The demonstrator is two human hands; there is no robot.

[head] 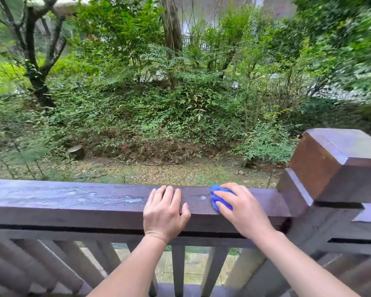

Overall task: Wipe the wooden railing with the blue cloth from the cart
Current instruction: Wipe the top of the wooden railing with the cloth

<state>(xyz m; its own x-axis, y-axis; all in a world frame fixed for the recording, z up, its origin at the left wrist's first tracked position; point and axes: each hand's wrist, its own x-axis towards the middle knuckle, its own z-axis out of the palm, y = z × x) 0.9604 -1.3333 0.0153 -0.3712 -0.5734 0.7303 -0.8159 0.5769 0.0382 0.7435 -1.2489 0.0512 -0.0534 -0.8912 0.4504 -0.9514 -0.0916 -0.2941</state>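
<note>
A dark brown wooden railing (73, 202) runs across the view from the left edge to a square post on the right. Its top shows wet streaks and pale spots. My right hand (242, 206) presses a bunched blue cloth (217, 197) flat onto the rail's top, close to the post; my fingers cover most of the cloth. My left hand (166, 213) rests palm down on the rail just left of the cloth, fingers together over the top and thumb on the near face. It holds nothing. The cart is out of view.
A thick wooden post with a wide cap (338, 166) stands at the rail's right end. Vertical balusters (178, 269) fill the space below the rail. Beyond the rail lie a gravel strip, a tree stump (76, 152), shrubs and trees.
</note>
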